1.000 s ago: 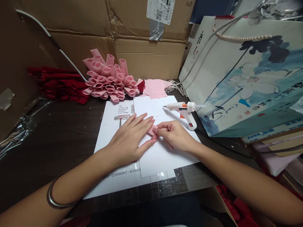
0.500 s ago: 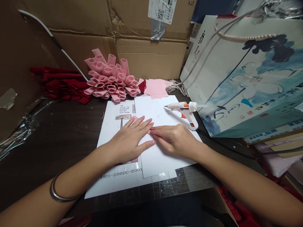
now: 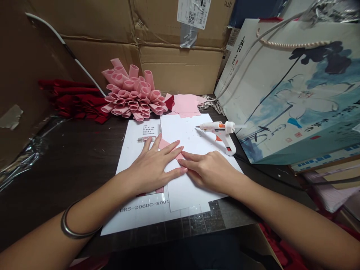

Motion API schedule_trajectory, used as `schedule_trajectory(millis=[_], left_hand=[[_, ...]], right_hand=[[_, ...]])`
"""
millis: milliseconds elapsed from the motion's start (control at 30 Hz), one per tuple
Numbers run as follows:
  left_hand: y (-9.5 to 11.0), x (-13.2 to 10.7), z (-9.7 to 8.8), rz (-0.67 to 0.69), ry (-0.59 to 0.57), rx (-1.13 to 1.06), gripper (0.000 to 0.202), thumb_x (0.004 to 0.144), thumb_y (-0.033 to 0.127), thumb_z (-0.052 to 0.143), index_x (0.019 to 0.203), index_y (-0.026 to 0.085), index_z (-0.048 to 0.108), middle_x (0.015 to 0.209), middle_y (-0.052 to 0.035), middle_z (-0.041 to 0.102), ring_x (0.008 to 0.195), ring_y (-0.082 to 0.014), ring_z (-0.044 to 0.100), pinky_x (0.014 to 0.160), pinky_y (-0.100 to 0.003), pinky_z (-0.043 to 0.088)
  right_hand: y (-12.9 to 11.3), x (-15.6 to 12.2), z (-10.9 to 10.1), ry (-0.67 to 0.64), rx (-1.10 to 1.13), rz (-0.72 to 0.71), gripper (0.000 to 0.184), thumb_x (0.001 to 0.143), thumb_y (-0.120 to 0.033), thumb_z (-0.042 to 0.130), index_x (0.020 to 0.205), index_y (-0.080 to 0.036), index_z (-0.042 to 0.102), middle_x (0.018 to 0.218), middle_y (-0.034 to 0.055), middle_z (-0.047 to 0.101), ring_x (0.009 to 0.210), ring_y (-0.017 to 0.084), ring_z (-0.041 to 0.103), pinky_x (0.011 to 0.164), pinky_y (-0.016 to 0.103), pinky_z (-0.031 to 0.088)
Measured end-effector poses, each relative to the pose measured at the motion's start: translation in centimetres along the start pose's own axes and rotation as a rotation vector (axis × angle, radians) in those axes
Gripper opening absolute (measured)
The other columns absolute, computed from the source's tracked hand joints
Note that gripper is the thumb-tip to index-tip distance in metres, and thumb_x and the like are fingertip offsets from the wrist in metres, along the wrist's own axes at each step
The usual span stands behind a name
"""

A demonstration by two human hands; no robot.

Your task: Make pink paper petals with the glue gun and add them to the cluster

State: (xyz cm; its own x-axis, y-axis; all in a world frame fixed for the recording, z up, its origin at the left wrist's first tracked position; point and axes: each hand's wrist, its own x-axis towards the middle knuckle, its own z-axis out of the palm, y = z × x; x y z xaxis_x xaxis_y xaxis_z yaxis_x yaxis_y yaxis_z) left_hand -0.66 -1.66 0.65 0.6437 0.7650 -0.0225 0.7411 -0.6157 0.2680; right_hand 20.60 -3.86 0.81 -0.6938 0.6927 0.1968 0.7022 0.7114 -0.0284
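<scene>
My left hand (image 3: 153,167) lies flat with spread fingers on a pink paper piece (image 3: 165,144), and most of that piece is hidden beneath my palms. My right hand (image 3: 209,171) rests flat beside it, its fingertips on the paper's right corner. Both hands press on a white sheet (image 3: 187,129) that overlies a printed white sheet (image 3: 140,213). A white and orange hot glue gun (image 3: 222,131) lies on its side just beyond my right hand, not touched.
Beyond the sheets stand a pink rolled-paper flower (image 3: 132,92), folded red paper (image 3: 73,99) and a stack of pink squares (image 3: 185,105). A painted gift bag (image 3: 292,90) leans at right. Cardboard boxes (image 3: 180,67) form the back of this dark table (image 3: 84,150).
My right hand has gone from curled fingers at the pink paper to lying flat on it. My left fingers have spread wider, showing more of the pink paper.
</scene>
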Motion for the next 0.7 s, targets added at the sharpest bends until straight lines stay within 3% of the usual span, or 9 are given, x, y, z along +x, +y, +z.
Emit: schedule_trajectory(millis=[200, 400, 533, 700], left_hand=[[-0.07, -0.04, 0.05, 0.003, 0.011, 0.051, 0.066, 0.093, 0.067, 0.032, 0.146, 0.029, 0.041, 0.157, -0.0045, 0.03, 0.144, -0.0466, 0.014, 0.108, -0.071, 0.004], [-0.26, -0.19, 0.5, 0.022, 0.036, 0.046, 0.065, 0.095, 0.064, 0.033, 0.149, 0.028, 0.035, 0.158, -0.0054, 0.026, 0.145, -0.0447, 0.012, 0.11, -0.069, 0.003], [-0.3, -0.01, 0.24, 0.06, 0.1, 0.096, 0.052, 0.099, 0.05, 0.034, 0.142, 0.024, 0.046, 0.151, -0.0082, 0.042, 0.145, -0.0406, 0.016, 0.112, -0.068, 0.004], [-0.35, 0.32, -0.17, 0.138, 0.164, 0.132, 0.036, 0.096, 0.032, 0.043, 0.127, 0.02, 0.056, 0.13, -0.0103, 0.058, 0.139, -0.0348, 0.032, 0.114, -0.065, 0.006]], right_hand=[[-0.57, 0.05, -0.37, -0.067, -0.033, 0.011, 0.031, 0.094, -0.023, 0.046, 0.117, -0.015, 0.066, 0.117, 0.0104, 0.07, 0.069, 0.021, 0.07, 0.051, 0.033, 0.03], [-0.9, 0.16, -0.15, -0.04, 0.014, 0.05, 0.031, 0.094, -0.023, 0.046, 0.117, -0.014, 0.066, 0.114, 0.0109, 0.07, 0.068, 0.02, 0.068, 0.052, 0.033, 0.032], [-0.56, 0.14, 0.01, 0.019, 0.124, 0.083, 0.028, 0.096, -0.024, 0.045, 0.103, -0.017, 0.071, 0.104, 0.0074, 0.072, 0.07, 0.018, 0.067, 0.057, 0.03, 0.038], [-0.01, -0.05, 0.07, 0.127, 0.295, 0.147, 0.027, 0.092, -0.022, 0.051, 0.111, -0.021, 0.07, 0.116, 0.0067, 0.07, 0.087, 0.021, 0.07, 0.07, 0.031, 0.049]])
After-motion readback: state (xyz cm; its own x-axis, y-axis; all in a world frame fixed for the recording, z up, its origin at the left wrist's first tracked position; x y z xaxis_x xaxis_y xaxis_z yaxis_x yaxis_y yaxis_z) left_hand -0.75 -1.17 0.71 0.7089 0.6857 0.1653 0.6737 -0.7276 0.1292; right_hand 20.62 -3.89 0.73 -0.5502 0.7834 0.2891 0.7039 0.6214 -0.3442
